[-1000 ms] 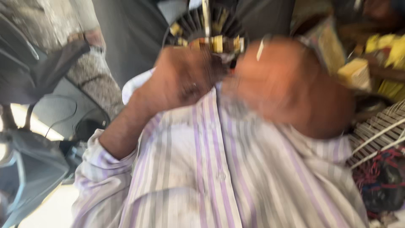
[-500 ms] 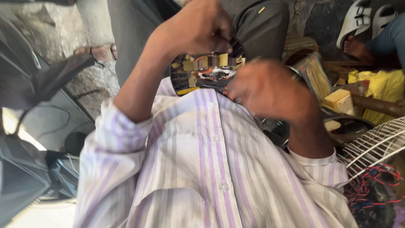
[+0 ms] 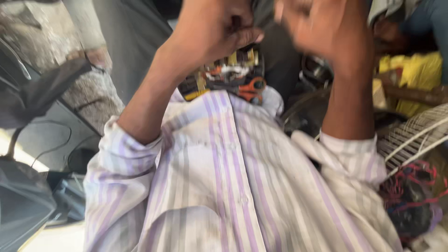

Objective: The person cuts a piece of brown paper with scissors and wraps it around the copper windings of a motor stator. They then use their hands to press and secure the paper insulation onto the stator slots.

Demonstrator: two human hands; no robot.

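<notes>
Head view looks straight down the person's own chest, and both arms are raised toward the top of the frame. The left hand (image 3: 212,28), upper middle, is curled into a loose fist, thumb folded over the bent fingers; whether anything thin is pinched inside it I cannot tell. The right hand (image 3: 322,28), upper right, is smeared by motion blur, fingers seemingly bent, and I cannot tell whether it grips anything.

Just below the left hand, at upper centre, sits the motor part (image 3: 228,77): a round dark body ringed with small yellowish blocks, with orange and white bits across its face. It seems to rest in the lap against the shirt's edge, close under both hands, likely so it stays steady and within easy reach. Neither hand clearly touches it in this frame.

The striped shirt (image 3: 224,186) fills the lower half: thin woven cotton, pale with lilac and grey stripes, smudged with grime, sleeves pushed up to the forearms, probably to keep the cuffs clear of the work.

At the right edge, a white wire fan guard (image 3: 415,135) shows curved, rigid ribs. Below it lies a tangle of red wire (image 3: 410,196) on a dark lump. Upper right, a yellow cloth (image 3: 415,79) looks soft and crumpled. Left side: rough stone and dark plastic shapes.
</notes>
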